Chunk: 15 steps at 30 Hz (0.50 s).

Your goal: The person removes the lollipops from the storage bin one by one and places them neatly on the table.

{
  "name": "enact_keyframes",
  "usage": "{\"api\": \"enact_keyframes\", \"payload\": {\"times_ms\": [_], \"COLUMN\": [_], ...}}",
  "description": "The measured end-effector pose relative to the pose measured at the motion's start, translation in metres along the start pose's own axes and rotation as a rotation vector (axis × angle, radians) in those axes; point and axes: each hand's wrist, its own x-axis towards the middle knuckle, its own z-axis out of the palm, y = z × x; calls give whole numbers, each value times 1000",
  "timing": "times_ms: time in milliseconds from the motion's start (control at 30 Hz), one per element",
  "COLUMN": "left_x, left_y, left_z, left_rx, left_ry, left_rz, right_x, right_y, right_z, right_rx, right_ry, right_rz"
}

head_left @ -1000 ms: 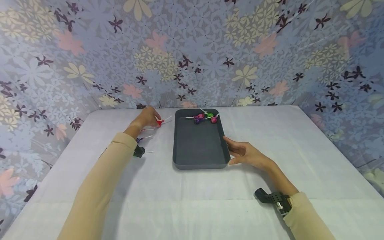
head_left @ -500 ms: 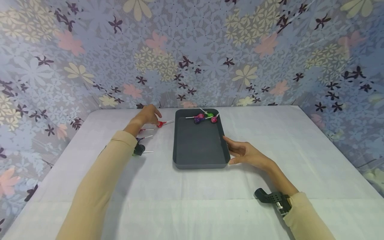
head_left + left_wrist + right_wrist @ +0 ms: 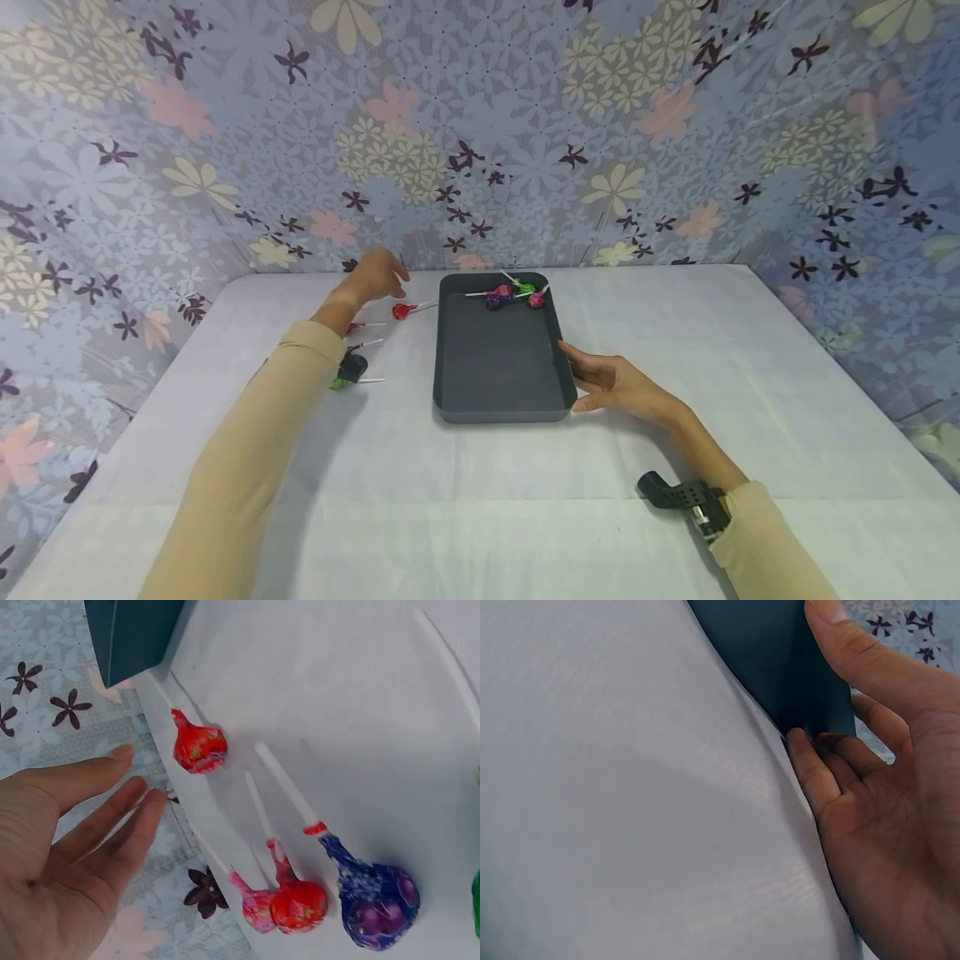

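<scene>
Left hand (image 3: 375, 279), empty, fingers parted, hangs near a red lollipop (image 3: 402, 311) beside the tray (image 3: 495, 367); right hand (image 3: 628, 387), fingers relaxed, touches its wall. Likely the letting-go step; next calls for moving clear.

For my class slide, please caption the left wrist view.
Empty left hand near wrapped lollipops on a white table.

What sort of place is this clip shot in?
Likely an indoor tabletop recording setup, though the wider room is out of view. White cloth lies flat, a floral backdrop rises behind it, and a black wrist device is worn.
</scene>
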Motion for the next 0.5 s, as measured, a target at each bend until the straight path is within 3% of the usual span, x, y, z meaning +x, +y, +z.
{"api": "enact_keyframes", "payload": {"times_ms": [200,500], "left_x": [8,12], "left_y": [9,34], "left_z": [8,20], "left_rx": [-67,-129], "left_ry": [87,63], "left_rz": [108,156], "right_x": [-1,-1], "right_y": [1,3], "right_z": [0,0], "right_rx": [4,8], "right_ry": [2,-4], "right_rz": [6,-2]}}
